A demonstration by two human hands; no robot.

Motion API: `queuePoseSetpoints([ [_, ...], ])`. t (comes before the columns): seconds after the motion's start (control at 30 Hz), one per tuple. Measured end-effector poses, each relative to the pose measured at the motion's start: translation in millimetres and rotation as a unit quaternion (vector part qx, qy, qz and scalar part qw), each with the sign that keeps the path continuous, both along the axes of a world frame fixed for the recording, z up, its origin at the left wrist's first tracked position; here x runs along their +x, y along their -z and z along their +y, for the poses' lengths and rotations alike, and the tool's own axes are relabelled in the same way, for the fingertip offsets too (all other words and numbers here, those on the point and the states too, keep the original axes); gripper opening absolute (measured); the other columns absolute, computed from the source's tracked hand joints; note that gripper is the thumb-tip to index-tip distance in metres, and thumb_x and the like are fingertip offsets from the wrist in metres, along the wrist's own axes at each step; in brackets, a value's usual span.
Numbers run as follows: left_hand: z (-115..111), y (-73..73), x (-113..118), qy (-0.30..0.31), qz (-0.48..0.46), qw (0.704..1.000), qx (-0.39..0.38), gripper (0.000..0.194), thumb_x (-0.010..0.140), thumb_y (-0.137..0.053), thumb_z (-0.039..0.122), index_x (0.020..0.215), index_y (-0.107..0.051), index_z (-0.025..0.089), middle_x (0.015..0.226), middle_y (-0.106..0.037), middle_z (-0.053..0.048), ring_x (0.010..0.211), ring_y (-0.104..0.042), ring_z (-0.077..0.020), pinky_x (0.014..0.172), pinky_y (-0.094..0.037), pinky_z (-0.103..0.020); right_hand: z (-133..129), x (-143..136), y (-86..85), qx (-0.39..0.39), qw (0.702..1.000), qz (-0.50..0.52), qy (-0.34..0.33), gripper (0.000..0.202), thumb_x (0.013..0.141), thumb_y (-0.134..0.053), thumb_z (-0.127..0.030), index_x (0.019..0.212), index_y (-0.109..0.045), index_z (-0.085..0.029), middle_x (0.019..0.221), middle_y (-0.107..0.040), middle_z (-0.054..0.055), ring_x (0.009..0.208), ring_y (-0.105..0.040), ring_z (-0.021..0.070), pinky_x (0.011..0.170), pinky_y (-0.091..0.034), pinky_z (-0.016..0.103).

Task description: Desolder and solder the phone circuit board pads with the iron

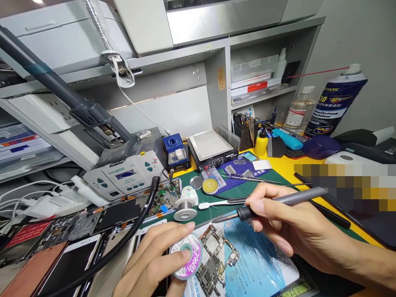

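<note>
My left hand (151, 255) grips a small round spool of desoldering braid (195, 260) with a purple and white label, between thumb and fingers. In my right hand (287, 218) is a soldering iron (244, 213), held like a pen. Its tip points left, near the upper edge of a phone circuit board (213, 264); whether it touches the board or the braid I cannot tell. The board lies on a blue and white packet (256, 260), between my two hands. Just behind my left fingertips stands a spool of solder wire (185, 210).
A white-tipped brush (213, 204) and an open tin of yellow flux (210, 186) lie behind the iron. Tweezers (247, 178) rest on a purple mat. A hot plate (212, 146) and a rework station (123, 177) stand farther back. A black hose (123, 243) crosses several phones at left.
</note>
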State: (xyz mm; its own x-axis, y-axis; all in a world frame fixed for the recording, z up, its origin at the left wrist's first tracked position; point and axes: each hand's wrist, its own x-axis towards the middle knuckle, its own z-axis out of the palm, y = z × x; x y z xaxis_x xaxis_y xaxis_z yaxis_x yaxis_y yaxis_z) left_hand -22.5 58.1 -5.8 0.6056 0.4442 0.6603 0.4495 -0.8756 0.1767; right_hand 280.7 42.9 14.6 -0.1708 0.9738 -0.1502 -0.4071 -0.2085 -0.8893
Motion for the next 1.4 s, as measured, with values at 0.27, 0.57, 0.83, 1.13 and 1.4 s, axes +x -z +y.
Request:
queuePoseSetpoints([
  [0.27, -2, -1.4, 6, 0.002, -0.009, 0.999, -0.037, 0.053, 0.083, -0.064, -0.011, 0.122, -0.063, 0.025, 0.127, -0.082, -0.009, 0.126, -0.072, -0.0236, 0.101, -0.066, -0.039, 2, -1, -1.2, -0.009, 1.000, 0.005, 0.024, 0.039, 0.081, -0.094, -0.046, 0.074, -0.070, -0.016, 0.065, -0.073, 0.000, 0.036, -0.050, 0.0031, 0.038, -0.027, 0.015],
  [0.57, -13, -6.3, 16, -0.137, -0.189, 0.927, -0.292, 0.017, 0.101, -0.069, 0.023, 0.114, -0.071, 0.034, 0.104, -0.084, 0.005, 0.097, -0.081, -0.0132, 0.091, -0.063, -0.018, 6, 0, -0.4, -0.032, 0.997, -0.019, 0.064, 0.040, 0.076, -0.094, -0.047, 0.073, -0.065, -0.019, 0.062, -0.072, -0.001, 0.035, -0.045, 0.0036, 0.034, -0.026, 0.014],
  [0.83, -15, -22.6, 33, -0.131, -0.295, 0.787, -0.527, 0.034, 0.094, -0.077, 0.051, 0.117, -0.077, 0.027, 0.081, -0.077, 0.001, 0.062, -0.059, -0.0115, 0.059, -0.051, -0.020, 9, -1, -0.1, -0.065, 0.994, -0.055, 0.074, 0.037, 0.077, -0.090, -0.040, 0.068, -0.060, -0.020, 0.052, -0.064, -0.004, 0.034, -0.043, 0.0039, 0.035, -0.025, 0.014],
  [1.13, -17, -31.9, 40, -0.187, -0.197, 0.790, -0.550, 0.053, 0.091, -0.073, 0.062, 0.129, -0.072, 0.025, 0.096, -0.083, 0.000, 0.073, -0.066, -0.0158, 0.077, -0.054, -0.027, 4, 3, 2.4, -0.007, 0.992, -0.122, -0.020, 0.026, 0.078, -0.084, -0.030, 0.065, -0.065, -0.019, 0.048, -0.060, -0.004, 0.031, -0.041, 0.0051, 0.031, -0.023, 0.014],
  [1.4, -13, -32.8, 41, -0.208, -0.170, 0.757, -0.596, 0.070, 0.086, -0.076, 0.068, 0.136, -0.063, 0.020, 0.097, -0.080, -0.004, 0.091, -0.074, -0.0262, 0.072, -0.050, -0.032, 1, 1, 6.8, 0.070, 0.962, -0.262, -0.017, 0.024, 0.073, -0.090, -0.036, 0.081, -0.076, -0.018, 0.048, -0.060, -0.003, 0.035, -0.051, 0.0120, 0.033, -0.039, 0.022],
])
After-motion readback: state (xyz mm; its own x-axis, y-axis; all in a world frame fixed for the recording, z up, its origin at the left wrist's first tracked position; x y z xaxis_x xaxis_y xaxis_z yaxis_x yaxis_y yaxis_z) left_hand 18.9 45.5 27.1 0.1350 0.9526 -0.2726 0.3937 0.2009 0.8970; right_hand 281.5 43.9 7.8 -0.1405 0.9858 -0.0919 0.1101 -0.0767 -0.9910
